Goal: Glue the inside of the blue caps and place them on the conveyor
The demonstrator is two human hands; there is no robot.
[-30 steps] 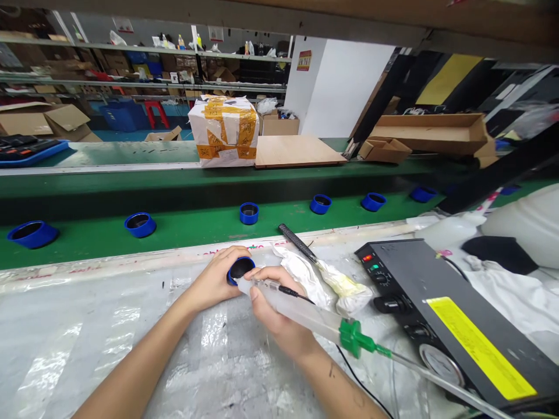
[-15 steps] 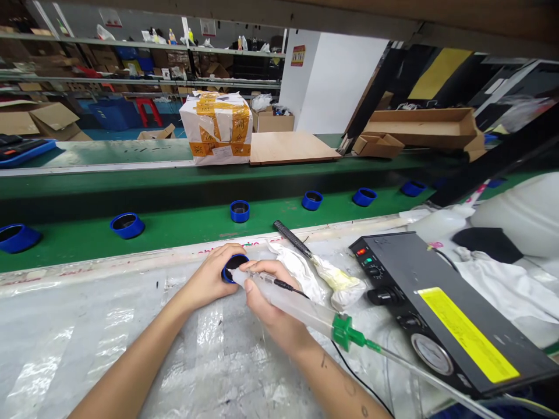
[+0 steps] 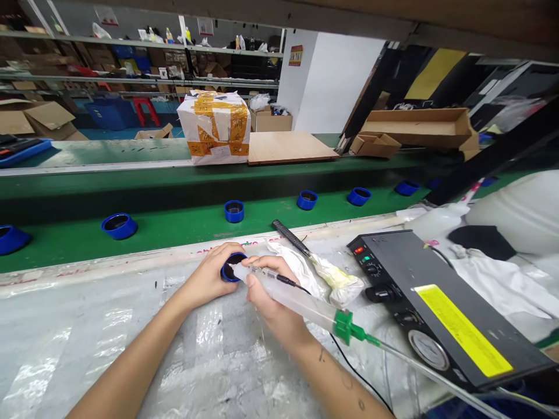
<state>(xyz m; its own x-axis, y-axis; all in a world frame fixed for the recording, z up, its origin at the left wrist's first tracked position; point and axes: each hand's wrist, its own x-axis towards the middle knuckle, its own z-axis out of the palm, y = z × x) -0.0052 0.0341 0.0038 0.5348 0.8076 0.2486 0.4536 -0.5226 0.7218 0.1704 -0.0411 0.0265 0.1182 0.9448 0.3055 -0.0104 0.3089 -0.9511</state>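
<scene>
A blue ring-shaped cup with a black inside (image 3: 229, 271) rests on the plastic-covered bench, and my left hand (image 3: 211, 273) is closed around its left side. My right hand (image 3: 275, 297) grips a translucent dispensing syringe (image 3: 301, 304) that has a green cap (image 3: 343, 327) and an air hose at its back end. The syringe lies tilted, its tip pointing into the blue cup's opening. A black cable runs from a small switch by my right fingers. Whether the tip touches the cup's inner wall, I cannot tell.
Several more blue cups (image 3: 234, 211) stand spaced along the green conveyor belt (image 3: 192, 224). To the right lie a black-handled tool (image 3: 290, 236) wrapped in cloth and a black dispenser controller (image 3: 437, 302) with a gauge. A taped white box (image 3: 216, 128) sits beyond the belt.
The blue cups on the belt have shifted slightly to the left. The syringe tip has moved a little within the cup's opening, while my left hand keeps its hold.
</scene>
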